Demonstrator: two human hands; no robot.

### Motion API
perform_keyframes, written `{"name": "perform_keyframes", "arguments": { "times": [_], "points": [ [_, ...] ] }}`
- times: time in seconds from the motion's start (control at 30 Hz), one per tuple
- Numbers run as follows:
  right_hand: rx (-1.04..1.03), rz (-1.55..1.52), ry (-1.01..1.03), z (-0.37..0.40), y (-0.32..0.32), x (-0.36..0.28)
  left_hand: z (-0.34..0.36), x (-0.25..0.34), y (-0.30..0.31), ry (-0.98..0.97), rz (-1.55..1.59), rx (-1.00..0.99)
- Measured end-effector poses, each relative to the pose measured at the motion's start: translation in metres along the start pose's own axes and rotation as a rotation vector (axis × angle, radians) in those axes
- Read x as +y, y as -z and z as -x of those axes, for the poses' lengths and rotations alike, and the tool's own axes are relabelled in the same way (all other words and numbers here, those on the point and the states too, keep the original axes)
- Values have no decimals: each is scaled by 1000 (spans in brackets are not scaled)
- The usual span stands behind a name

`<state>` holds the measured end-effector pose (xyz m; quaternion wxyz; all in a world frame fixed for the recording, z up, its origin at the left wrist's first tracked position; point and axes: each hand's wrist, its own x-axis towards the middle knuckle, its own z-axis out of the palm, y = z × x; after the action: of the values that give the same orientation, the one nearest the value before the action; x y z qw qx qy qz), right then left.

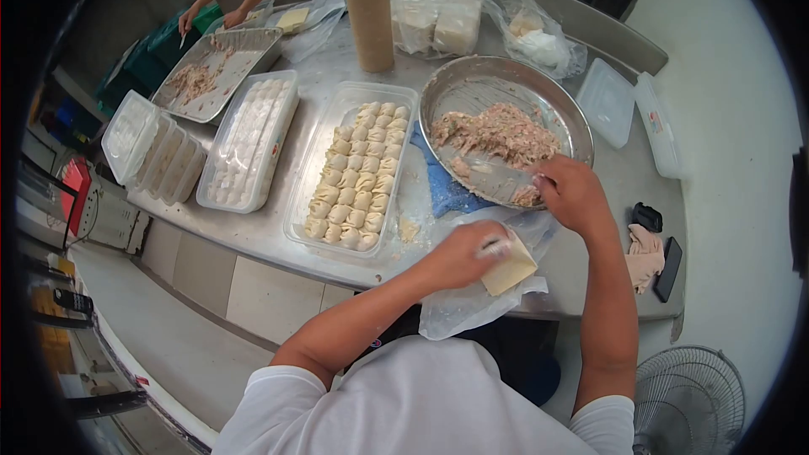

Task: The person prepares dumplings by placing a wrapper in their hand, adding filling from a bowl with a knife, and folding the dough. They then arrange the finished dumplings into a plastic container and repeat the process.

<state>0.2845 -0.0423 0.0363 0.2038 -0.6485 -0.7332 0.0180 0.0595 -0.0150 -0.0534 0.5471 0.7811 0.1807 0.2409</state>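
Note:
My left hand (474, 254) is curled closed above a pale yellow square stack of dough wrappers (511, 273), which lies on a plastic bag (455, 313) at the table's front edge. Something whitish shows at its fingers, too small to name. Over the near rim of a round metal pan (581, 131), my right hand (576, 194) has its fingers pinched together, close to a small lump of filling; what they hold is hidden. A mound of minced meat filling (501, 131) is spread in the pan. Left of it, a clear plastic tub (301, 217) holds rows of folded dumplings (358, 173).
A blue cloth (451, 190) lies under the pan's left side. Lidded tubs (250, 139), a cardboard tube (368, 13) and bagged white blocks (434, 21) surround the work area. A phone (668, 270) rests at right. Another person's hands (232, 18) are beside a meat tray (261, 46).

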Motion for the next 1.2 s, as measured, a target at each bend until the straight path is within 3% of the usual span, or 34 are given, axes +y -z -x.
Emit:
{"name": "perform_keyframes", "arguments": {
  "times": [0.03,0.1,0.13,0.2,0.43,0.5,0.6,0.63,0.7,0.83,0.93,1.0,1.1,1.2],
  "points": [
    [8,0,-7,-5,-7,1,1,-3,1,-3,-4,-9],
    [69,144,4,-14,-24,2,7,-8,4,152,1112,206],
    [72,141,7,-18,-29,2,12,-9,11,151,1108,208],
    [-12,350,-23,-28,-35,0,26,-7,29,58,1462,194],
    [-123,206,46,13,-14,-9,54,15,39,215,1306,450],
    [15,-11,33,24,-5,-5,52,9,40,191,1396,551],
    [52,-205,3,39,13,-13,36,13,42,205,1371,673],
    [44,-204,8,45,12,-17,31,14,43,202,1376,681],
    [251,-286,47,58,8,-29,19,17,45,118,1425,596],
    [270,-250,12,69,-3,-49,-3,36,42,88,1546,439],
    [282,-193,-16,76,-11,-49,-20,40,37,45,1499,492],
    [347,-211,-163,81,-8,-46,-28,36,39,11,1408,642],
    [338,-130,-197,94,5,-36,-29,37,47,-56,1468,518],
    [326,-119,-218,98,7,-35,-51,42,58,-157,1391,624]
  ]
}}
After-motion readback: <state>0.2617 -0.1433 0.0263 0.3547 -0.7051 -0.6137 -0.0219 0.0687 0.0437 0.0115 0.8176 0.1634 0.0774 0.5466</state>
